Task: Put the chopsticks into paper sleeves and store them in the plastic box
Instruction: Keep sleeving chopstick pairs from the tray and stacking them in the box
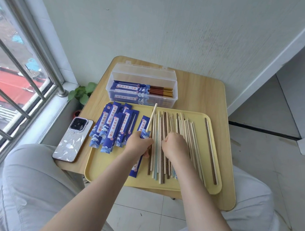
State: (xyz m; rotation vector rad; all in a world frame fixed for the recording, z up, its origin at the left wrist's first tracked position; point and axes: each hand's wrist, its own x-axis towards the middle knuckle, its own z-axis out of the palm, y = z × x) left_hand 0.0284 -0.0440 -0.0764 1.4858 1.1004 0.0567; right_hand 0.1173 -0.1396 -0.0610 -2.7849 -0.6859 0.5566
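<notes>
held chopstick: pale stick point(151, 118) in left hand point(139, 142), long axis near upright, top end tipped slightly right toward the box, lower end inside a blue sleeve point(144, 134)
held sleeve: left hand fingers curled round it, its lower end sticks out below the hand toward the near tray edge
left hand: clamped on sleeve and stick, over tray centre
right hand point(175, 146): fingers curled down onto the loose chopsticks point(172, 136); whether it grips one, cannot tell
loose chopsticks: mixed pale, dark brown and light blue, spread on right half of tray, long axes run near-to-far, fanning slightly; one dark and pale pair point(211, 151) lies apart at the right edge
tray point(108, 169): yellow, holds empty sleeves point(113, 126) piled on left half, sticks on right; near left corner bare
box point(143, 88): clear plastic, lid open and leaning back, just behind tray; holds sleeved chopsticks lying left-right, brown and yellow ends sticking out to the right
table point(203, 90): small, wood; bare strip right of box; tray overhangs near edge
phone point(73, 139): left of tray, at table's left edge
plant point(82, 93): beside table's left edge, below the window sill
</notes>
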